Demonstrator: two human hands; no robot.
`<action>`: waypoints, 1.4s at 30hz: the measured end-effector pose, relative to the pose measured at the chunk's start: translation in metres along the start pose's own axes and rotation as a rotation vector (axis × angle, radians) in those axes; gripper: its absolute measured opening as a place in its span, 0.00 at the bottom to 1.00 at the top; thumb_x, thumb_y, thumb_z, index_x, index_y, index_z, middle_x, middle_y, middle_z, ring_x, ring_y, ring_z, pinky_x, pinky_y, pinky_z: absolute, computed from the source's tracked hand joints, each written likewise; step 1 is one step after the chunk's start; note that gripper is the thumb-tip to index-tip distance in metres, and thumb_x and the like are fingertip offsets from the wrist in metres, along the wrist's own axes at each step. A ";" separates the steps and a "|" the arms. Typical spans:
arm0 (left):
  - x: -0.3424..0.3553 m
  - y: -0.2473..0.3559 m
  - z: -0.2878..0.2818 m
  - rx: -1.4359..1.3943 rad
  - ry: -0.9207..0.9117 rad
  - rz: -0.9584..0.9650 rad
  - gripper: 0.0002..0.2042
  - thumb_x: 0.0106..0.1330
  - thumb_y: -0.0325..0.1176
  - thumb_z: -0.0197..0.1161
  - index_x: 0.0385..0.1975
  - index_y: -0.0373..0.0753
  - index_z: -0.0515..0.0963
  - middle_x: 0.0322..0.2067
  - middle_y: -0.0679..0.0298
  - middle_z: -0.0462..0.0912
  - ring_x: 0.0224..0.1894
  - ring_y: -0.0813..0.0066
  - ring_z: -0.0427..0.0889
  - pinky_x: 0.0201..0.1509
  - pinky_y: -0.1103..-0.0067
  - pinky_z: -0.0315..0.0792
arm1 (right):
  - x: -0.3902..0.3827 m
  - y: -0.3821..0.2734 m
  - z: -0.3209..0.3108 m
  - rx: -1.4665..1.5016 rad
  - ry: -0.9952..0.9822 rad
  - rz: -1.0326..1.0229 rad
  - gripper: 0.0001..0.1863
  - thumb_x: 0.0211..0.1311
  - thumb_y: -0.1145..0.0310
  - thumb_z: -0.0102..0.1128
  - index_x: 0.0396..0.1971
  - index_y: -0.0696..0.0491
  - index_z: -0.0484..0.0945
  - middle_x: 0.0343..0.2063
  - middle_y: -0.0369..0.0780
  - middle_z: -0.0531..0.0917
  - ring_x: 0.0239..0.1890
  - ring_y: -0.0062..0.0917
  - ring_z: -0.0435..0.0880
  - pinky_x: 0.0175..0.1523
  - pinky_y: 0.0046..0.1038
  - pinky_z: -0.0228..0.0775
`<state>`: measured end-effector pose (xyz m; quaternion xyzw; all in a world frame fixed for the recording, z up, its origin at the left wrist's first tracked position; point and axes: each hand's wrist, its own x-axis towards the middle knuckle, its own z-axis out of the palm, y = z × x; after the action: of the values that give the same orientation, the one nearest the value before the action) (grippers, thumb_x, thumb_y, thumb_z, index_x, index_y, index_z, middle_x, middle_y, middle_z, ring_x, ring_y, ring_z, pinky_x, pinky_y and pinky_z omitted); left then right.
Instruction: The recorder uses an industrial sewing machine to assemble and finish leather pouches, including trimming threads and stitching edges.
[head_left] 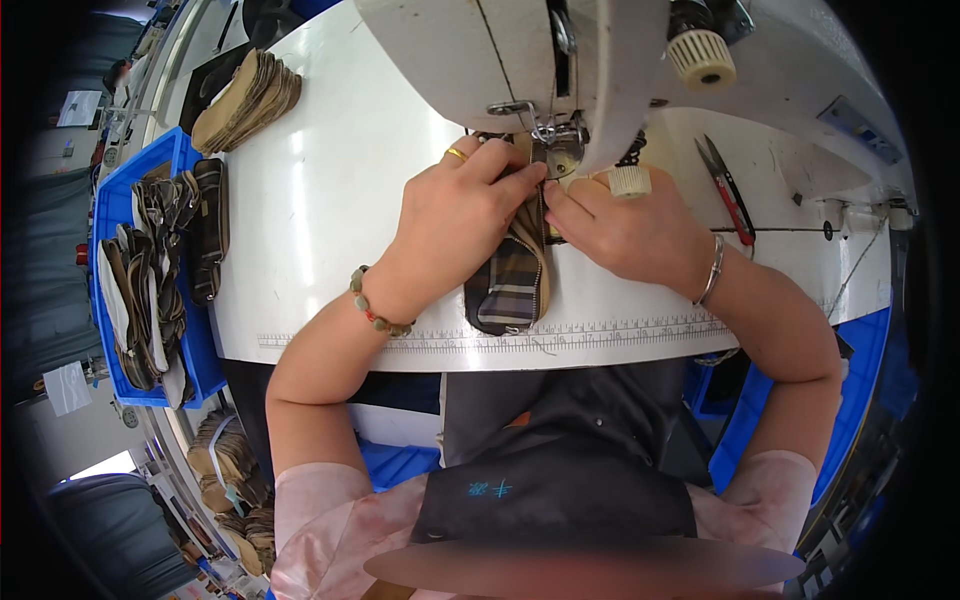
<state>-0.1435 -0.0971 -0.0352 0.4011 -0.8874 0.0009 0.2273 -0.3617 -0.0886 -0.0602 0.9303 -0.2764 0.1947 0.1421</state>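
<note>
A dark plaid fabric piece (505, 288) with a tan lining and a zipper along its edge lies under the needle area of a white sewing machine (470, 45). My left hand (452, 215) holds it from the left, fingers bent and pressed onto the cloth close to the presser foot (562, 135). My right hand (632, 228) pinches the zipper edge from the right, thumb and forefinger together just below the foot. Both sets of fingertips nearly meet there. The upper end of the piece is hidden behind my left fingers and the machine.
Red-handled black scissors (733, 200) lie right of the machine. At the far left stands a stack of tan pieces (245, 100), above a blue bin (108, 290) filled with fabric pieces. A printed ruler strip (640, 328) runs along the table's front. Another blue bin (868, 370) sits low at right.
</note>
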 end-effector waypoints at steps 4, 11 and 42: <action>0.001 -0.001 -0.003 0.082 -0.015 0.020 0.12 0.53 0.27 0.70 0.38 0.46 0.88 0.36 0.72 0.85 0.35 0.69 0.83 0.36 0.75 0.77 | 0.002 0.001 0.002 0.001 -0.011 0.005 0.12 0.59 0.59 0.65 0.39 0.49 0.83 0.26 0.28 0.76 0.30 0.16 0.80 0.27 0.25 0.69; -0.001 0.003 0.010 -0.031 0.080 -0.040 0.11 0.52 0.27 0.71 0.37 0.45 0.88 0.36 0.71 0.84 0.37 0.69 0.82 0.41 0.76 0.76 | 0.006 0.009 0.004 0.186 0.119 0.013 0.05 0.51 0.70 0.60 0.26 0.55 0.79 0.14 0.37 0.75 0.16 0.29 0.77 0.20 0.32 0.68; -0.057 0.019 -0.008 0.219 0.133 0.210 0.17 0.42 0.29 0.70 0.36 0.46 0.87 0.29 0.76 0.79 0.33 0.78 0.77 0.26 0.84 0.72 | 0.010 0.000 -0.017 0.610 -0.017 0.357 0.10 0.61 0.67 0.60 0.22 0.54 0.80 0.12 0.41 0.78 0.13 0.29 0.77 0.22 0.32 0.69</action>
<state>-0.1209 -0.0425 -0.0478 0.3275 -0.9021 0.1481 0.2389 -0.3587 -0.0866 -0.0409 0.8686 -0.3650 0.2823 -0.1809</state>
